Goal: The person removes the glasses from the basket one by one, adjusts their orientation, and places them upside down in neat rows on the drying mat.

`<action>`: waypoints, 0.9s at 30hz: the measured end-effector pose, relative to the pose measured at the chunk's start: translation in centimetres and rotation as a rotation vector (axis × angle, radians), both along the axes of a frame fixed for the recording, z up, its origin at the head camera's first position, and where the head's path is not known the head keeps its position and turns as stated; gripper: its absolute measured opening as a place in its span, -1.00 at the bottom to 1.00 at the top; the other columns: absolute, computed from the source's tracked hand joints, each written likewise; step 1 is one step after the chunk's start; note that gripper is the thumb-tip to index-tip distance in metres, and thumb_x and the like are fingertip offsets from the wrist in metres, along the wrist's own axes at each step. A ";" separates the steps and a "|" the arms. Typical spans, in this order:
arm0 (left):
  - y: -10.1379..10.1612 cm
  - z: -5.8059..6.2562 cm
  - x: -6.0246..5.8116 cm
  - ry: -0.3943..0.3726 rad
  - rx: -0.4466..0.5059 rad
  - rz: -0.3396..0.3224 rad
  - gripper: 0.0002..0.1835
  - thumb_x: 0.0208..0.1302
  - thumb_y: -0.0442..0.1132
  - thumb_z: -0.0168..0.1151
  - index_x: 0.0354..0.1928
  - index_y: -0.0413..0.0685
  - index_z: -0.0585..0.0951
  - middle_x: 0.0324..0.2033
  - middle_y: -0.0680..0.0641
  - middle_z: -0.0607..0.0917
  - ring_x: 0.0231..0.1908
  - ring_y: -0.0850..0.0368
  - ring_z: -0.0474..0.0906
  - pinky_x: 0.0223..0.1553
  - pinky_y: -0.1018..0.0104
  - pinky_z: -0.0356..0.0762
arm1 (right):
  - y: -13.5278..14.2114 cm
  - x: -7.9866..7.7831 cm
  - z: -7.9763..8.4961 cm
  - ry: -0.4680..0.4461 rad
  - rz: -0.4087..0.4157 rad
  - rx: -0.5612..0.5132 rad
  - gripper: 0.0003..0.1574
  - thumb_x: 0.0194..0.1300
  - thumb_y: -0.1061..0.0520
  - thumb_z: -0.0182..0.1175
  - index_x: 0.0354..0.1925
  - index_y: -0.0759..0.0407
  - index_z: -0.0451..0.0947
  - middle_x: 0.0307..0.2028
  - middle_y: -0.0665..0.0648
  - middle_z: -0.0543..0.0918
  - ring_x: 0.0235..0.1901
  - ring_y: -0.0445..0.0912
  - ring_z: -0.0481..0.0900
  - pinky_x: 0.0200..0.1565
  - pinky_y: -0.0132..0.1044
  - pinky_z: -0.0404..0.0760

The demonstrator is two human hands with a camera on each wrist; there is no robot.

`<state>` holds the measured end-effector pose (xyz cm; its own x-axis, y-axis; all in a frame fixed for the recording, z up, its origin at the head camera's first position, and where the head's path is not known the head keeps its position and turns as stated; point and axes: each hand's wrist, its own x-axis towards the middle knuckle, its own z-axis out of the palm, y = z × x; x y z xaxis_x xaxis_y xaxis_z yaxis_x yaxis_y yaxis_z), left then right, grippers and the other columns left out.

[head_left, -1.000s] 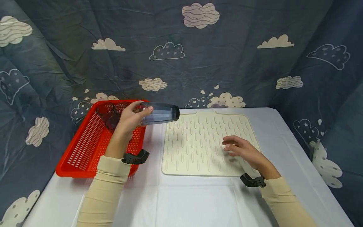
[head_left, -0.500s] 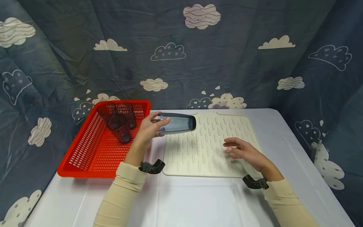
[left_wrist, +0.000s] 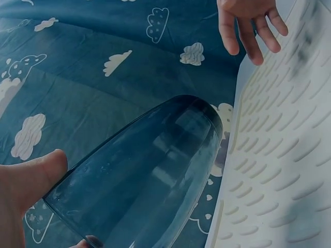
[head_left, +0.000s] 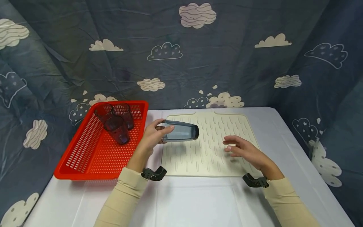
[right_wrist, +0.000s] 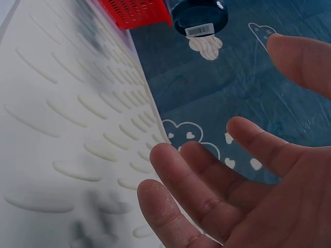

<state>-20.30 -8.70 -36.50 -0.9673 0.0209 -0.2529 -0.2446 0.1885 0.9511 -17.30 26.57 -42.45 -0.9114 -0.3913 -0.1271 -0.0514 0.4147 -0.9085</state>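
My left hand (head_left: 153, 136) grips a blue-tinted drinking glass (head_left: 182, 131) near its rim, thumb on one side and fingers round the other. The glass lies sideways in the air, its thick base toward the right, above the left part of a cream drying mat (head_left: 210, 157). In the left wrist view, the see-through glass (left_wrist: 145, 175) fills the middle and looks empty. Over the mat's right part hovers my right hand (head_left: 244, 150), fingers loosely bent and holding nothing. A label on the glass base (right_wrist: 199, 29) shows in the right wrist view.
A red perforated plastic basket (head_left: 93, 170) stands at the left of the white-covered table (head_left: 195, 201). Inside, toward its back, are three more tinted glasses (head_left: 119, 130). A dark cloth with cloud prints (head_left: 227, 63) hangs behind the table.
My left hand has carried the glass from over the basket's right edge rightward and closer, to above the mat. My right hand has stayed almost in place.
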 end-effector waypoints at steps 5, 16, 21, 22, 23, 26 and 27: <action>0.1 -0.2 0.2 -0.003 -0.002 -0.004 -0.28 0.23 -0.06 0.36 0.42 0.01 0.35 0.18 -0.23 0.57 -0.13 0.01 0.58 -0.25 0.33 0.64 | -0.2 0.0 0.2 0.006 0.000 0.002 -0.30 0.49 0.05 0.07 0.42 0.33 0.15 0.35 0.44 0.35 0.22 0.28 0.51 0.14 0.12 0.60; 0.7 -0.7 0.4 -0.004 0.034 -0.028 -0.29 0.25 -0.09 0.35 0.41 -0.02 0.34 0.13 -0.23 0.57 -0.17 0.04 0.55 -0.26 0.33 0.65 | -0.5 -0.1 0.8 0.027 -0.007 -0.006 -0.31 0.49 0.03 0.08 0.42 0.29 0.18 0.35 0.41 0.36 0.02 -0.33 0.58 0.12 -0.05 0.63; 1.4 -1.3 0.4 0.001 0.078 -0.027 -0.31 0.24 -0.13 0.36 0.39 -0.03 0.37 0.07 -0.22 0.59 -0.21 0.11 0.53 -0.32 0.34 0.64 | -1.0 0.1 1.0 0.034 -0.005 -0.048 -0.36 0.49 0.05 0.09 0.39 0.27 0.22 0.32 0.43 0.37 -0.01 -0.39 0.59 0.08 -0.22 0.65; 1.5 -1.5 0.4 0.001 0.090 -0.031 -0.32 0.24 -0.14 0.36 0.38 -0.03 0.38 0.05 -0.21 0.59 -0.21 0.12 0.53 -0.32 0.33 0.65 | -1.2 0.2 1.0 0.039 -0.002 -0.058 -0.37 0.49 0.06 0.09 0.39 0.29 0.22 0.32 0.44 0.38 -0.01 -0.39 0.59 0.07 -0.24 0.64; 1.7 -1.7 0.4 -0.002 0.106 -0.034 -0.33 0.23 -0.15 0.36 0.37 -0.04 0.39 0.03 -0.20 0.59 -0.22 0.13 0.54 -0.32 0.32 0.66 | -1.3 0.2 1.0 0.040 0.000 -0.064 -0.37 0.49 0.06 0.08 0.38 0.30 0.22 0.31 0.44 0.38 -0.01 -0.40 0.59 0.06 -0.27 0.64; 2.0 -2.4 0.5 -0.015 0.147 -0.047 -0.36 0.24 -0.16 0.35 0.36 -0.03 0.41 -0.01 -0.17 0.60 -0.24 0.12 0.59 -0.28 0.27 0.70 | -1.6 0.3 0.9 0.044 0.008 -0.078 -0.37 0.49 0.08 0.08 0.38 0.31 0.21 0.31 0.43 0.38 -0.01 -0.40 0.59 0.05 -0.32 0.64; 2.1 -2.7 0.5 -0.022 0.157 -0.051 -0.37 0.25 -0.16 0.34 0.35 -0.03 0.41 -0.02 -0.16 0.60 -0.25 0.12 0.61 -0.26 0.24 0.71 | -1.7 0.3 0.8 0.047 0.011 -0.081 -0.37 0.49 0.08 0.07 0.39 0.32 0.21 0.32 0.43 0.37 0.00 -0.39 0.60 0.05 -0.32 0.64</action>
<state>-19.75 -6.59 -39.18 -0.9582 0.1105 -0.2639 -0.2598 0.0507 0.9643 -16.97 24.89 -41.61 -0.9111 -0.4089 -0.0516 -0.0990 0.3388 -0.9356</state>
